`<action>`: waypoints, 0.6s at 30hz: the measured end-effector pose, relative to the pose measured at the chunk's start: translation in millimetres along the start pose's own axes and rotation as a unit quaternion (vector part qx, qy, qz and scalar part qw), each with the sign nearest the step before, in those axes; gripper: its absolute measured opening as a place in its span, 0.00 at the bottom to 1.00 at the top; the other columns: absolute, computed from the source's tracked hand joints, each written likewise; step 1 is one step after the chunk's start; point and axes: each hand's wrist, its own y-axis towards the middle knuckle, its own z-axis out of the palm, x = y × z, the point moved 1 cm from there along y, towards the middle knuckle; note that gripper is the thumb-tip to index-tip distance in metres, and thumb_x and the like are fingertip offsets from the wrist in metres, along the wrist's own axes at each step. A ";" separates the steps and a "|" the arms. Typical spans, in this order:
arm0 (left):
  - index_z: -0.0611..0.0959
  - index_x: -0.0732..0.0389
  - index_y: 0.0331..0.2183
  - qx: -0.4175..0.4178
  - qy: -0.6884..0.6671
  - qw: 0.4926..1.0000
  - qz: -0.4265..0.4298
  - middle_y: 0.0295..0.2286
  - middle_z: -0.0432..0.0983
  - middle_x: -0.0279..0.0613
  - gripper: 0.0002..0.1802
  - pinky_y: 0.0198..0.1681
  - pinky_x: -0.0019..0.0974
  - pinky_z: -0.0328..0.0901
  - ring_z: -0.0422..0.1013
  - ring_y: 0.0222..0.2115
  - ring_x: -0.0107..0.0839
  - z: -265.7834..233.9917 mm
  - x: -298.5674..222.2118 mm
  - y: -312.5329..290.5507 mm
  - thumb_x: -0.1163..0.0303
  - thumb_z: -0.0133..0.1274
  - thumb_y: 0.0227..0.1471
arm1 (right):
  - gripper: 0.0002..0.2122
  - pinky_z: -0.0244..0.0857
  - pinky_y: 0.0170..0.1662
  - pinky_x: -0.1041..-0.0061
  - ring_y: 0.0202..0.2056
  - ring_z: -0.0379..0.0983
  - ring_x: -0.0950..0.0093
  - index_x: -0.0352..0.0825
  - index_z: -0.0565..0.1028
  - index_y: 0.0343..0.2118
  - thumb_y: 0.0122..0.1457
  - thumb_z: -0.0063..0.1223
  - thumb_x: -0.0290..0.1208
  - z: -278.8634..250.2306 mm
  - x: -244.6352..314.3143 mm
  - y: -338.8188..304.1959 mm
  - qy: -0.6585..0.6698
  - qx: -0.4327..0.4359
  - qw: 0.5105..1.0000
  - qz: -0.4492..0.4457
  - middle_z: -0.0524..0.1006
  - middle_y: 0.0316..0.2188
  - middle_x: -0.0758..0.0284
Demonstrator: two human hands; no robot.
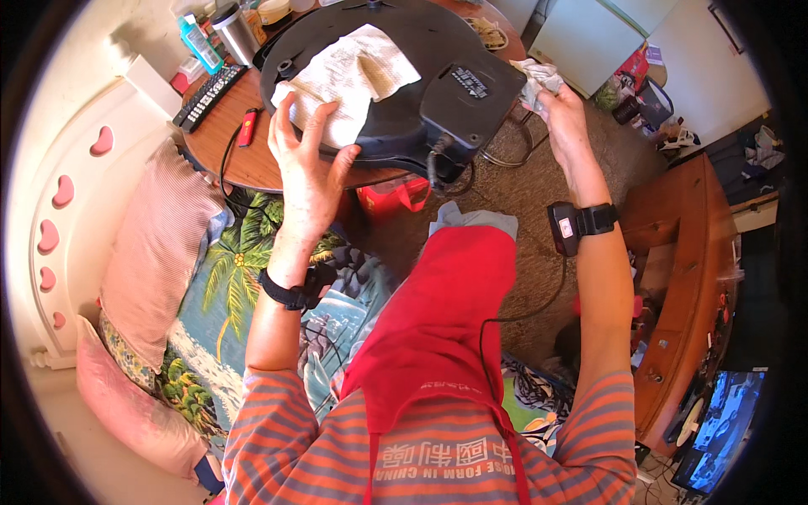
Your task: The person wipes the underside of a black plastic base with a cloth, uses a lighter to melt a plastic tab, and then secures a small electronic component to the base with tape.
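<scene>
A round black electric griddle pan (396,109) lies on a round wooden table (227,151), with a sheet of white paper towel (353,71) spread over it. My left hand (307,160) grips the pan's near rim, fingers resting on the edge of the paper. My right hand (560,109) is raised to the right of the pan and closes on a crumpled white paper wad (539,77). Both wrists wear black bands. A black cord (433,168) hangs from the pan's front.
A remote control (210,94), a red lighter (248,126), a teal bottle (200,42) and a steel cup (236,32) stand on the table's left. Pink pillows (156,252) lie on the bed at left. A wooden cabinet (682,278) stands at right.
</scene>
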 end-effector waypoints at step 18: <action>0.78 0.62 0.59 -0.048 -0.125 0.990 -0.049 0.64 0.63 0.49 0.26 0.60 0.41 0.69 0.67 0.63 0.40 -45.1 89.4 -4.5 0.73 0.63 0.60 | 0.17 0.72 0.54 0.74 0.49 0.81 0.73 0.29 0.72 0.61 0.72 0.46 0.22 41.6 -10.9 -107.2 0.143 0.171 0.973 -0.056 0.82 0.51 0.60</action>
